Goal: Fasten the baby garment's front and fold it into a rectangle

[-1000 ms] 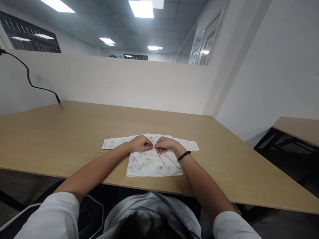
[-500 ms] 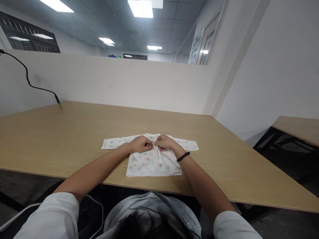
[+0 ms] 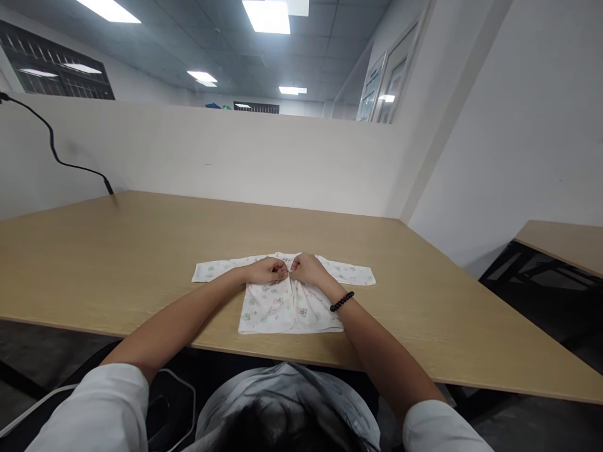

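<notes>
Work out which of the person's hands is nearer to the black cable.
Left. The left hand is at the shirt's front, right of the black cable; the right hand is beside it, farther right.

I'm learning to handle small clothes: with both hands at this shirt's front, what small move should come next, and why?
Probably ease the left hand and right hand together: their fingers bend close to each other over the upper front of the shirt, whose front line runs down from there. Any fastener is too small to tell.
</notes>
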Demonstrator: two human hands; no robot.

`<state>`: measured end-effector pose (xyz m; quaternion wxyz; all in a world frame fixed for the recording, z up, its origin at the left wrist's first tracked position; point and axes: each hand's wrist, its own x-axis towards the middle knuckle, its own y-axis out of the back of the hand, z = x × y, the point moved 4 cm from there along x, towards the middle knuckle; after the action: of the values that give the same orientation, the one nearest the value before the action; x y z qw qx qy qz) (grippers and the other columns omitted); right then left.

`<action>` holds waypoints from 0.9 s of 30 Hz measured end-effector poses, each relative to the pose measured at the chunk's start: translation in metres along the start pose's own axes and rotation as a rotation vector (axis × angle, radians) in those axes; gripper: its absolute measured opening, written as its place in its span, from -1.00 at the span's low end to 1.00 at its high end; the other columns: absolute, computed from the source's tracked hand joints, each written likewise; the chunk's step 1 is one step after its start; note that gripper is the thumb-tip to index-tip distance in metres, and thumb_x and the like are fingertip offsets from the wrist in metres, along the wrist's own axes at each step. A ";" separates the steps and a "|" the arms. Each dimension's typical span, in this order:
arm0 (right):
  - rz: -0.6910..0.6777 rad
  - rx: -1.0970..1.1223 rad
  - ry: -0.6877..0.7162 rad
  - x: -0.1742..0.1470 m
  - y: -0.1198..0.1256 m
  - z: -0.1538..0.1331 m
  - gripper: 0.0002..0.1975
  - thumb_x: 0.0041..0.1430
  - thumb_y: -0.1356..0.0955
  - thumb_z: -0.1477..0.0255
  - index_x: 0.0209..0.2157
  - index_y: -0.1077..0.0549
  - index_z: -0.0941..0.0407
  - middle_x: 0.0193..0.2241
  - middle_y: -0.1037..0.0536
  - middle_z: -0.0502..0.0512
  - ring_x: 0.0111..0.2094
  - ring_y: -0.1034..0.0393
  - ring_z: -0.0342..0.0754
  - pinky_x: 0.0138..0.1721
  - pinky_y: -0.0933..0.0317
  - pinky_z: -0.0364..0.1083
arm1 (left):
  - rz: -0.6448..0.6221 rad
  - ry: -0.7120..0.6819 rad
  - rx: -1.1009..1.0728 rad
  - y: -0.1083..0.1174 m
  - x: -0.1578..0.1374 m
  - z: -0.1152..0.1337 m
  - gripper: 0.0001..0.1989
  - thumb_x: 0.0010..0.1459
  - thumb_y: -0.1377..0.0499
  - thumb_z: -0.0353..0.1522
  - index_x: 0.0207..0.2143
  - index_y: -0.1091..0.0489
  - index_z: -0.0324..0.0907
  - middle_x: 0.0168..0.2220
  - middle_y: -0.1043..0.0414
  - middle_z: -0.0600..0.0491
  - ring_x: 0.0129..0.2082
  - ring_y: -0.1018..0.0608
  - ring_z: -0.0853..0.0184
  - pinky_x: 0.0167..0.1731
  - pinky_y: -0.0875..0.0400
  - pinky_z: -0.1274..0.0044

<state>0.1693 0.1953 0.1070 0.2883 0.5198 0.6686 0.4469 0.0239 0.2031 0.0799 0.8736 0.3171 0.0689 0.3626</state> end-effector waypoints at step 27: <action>0.123 0.090 0.048 -0.004 -0.007 -0.005 -0.90 -0.09 -0.39 0.59 -0.49 -0.58 0.19 -0.47 -0.60 0.13 -0.42 -0.44 -0.09 -0.43 -0.12 -0.19 | 0.115 0.271 -0.428 0.000 0.000 -0.007 -0.73 -0.09 -0.37 -0.24 -0.48 -0.43 -0.25 -0.56 -0.43 0.07 -0.54 -0.44 0.45 -0.49 -0.30 0.61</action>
<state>0.1628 0.1894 0.1028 0.2205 0.5616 0.6615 0.4454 0.0217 0.2069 0.0747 0.8815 0.0769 0.0889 0.4573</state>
